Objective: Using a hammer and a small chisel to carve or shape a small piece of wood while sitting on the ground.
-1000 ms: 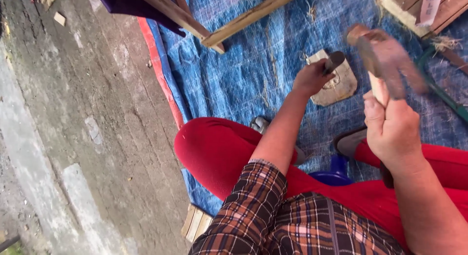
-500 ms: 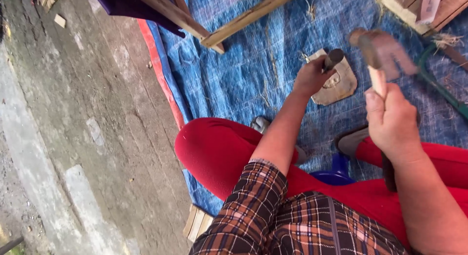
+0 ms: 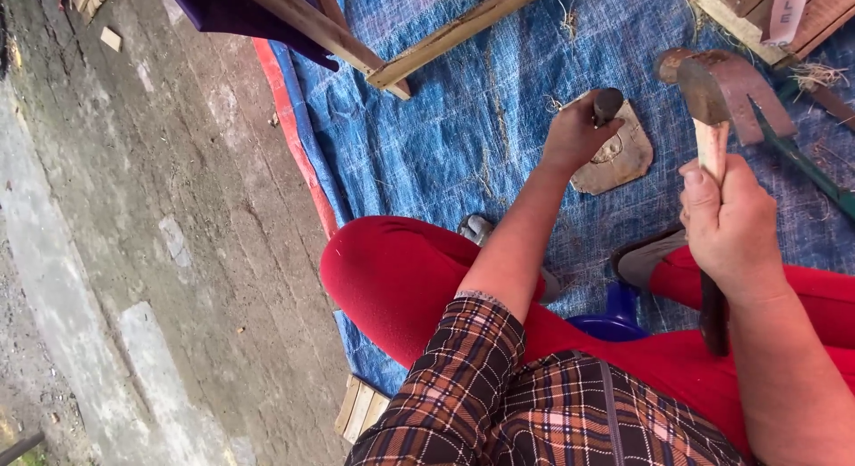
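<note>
My left hand [image 3: 574, 132] grips a short dark metal punch [image 3: 607, 105] and holds it upright on a flat tan piece [image 3: 625, 154] that lies on the blue tarp [image 3: 445, 137]. My right hand [image 3: 732, 226] is closed around the pale wooden handle of a rusty claw hammer [image 3: 712, 83]. The hammer head is raised to the right of the punch, well apart from it. I sit with legs in red trousers [image 3: 401, 279] and wear a plaid shirt [image 3: 499, 386].
Wooden slats [image 3: 445, 39] cross the tarp at the top. More wood and a green tool [image 3: 806, 168] lie at the top right. A blue stool [image 3: 614, 319] shows between my legs. Bare concrete ground [image 3: 151, 252] fills the left, with a small wooden block [image 3: 361, 408] near my knee.
The hammer has come up and steadied; it was blurred in motion earlier. My left hand keeps the punch on the tan piece.
</note>
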